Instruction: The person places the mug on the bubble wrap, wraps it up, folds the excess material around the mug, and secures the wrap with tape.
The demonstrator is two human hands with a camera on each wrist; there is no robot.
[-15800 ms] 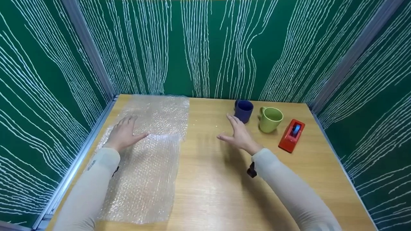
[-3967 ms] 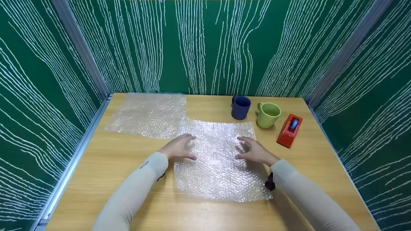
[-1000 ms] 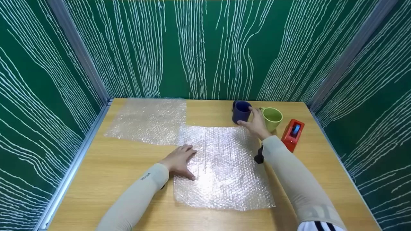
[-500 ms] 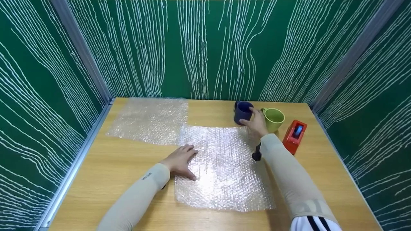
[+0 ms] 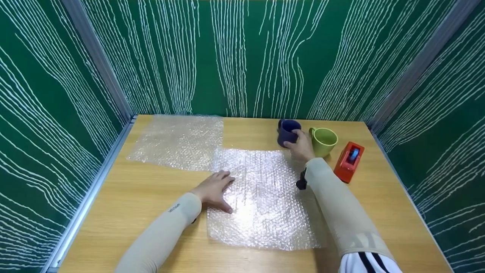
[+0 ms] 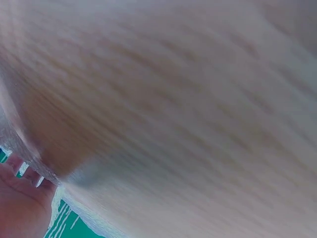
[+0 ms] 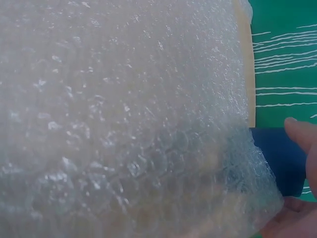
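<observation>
My right hand (image 5: 302, 146) grips the dark blue mug (image 5: 286, 135) at its right side near the rim, and the mug stands upright at the back of the table. In the right wrist view the blue mug (image 7: 280, 158) sits between thumb and fingers, partly behind bubble wrap. A sheet of bubble wrap (image 5: 261, 204) lies flat in the middle of the table. On its left edge rests my left hand (image 5: 214, 190), fingers spread. The left wrist view is mostly a blurred close surface, with part of the left hand (image 6: 25, 208) at the lower left corner.
A green mug (image 5: 324, 142) stands just right of my right hand. Further right lies a red tape dispenser (image 5: 348, 163). Another bubble wrap sheet (image 5: 178, 140) covers the back left of the table (image 5: 144, 197). Green panels with white lines surround the table.
One bubble wrap sheet went from the left side to the middle of the table. My right hand moved back to the blue mug and took hold of it; the left stays on the sheet.
</observation>
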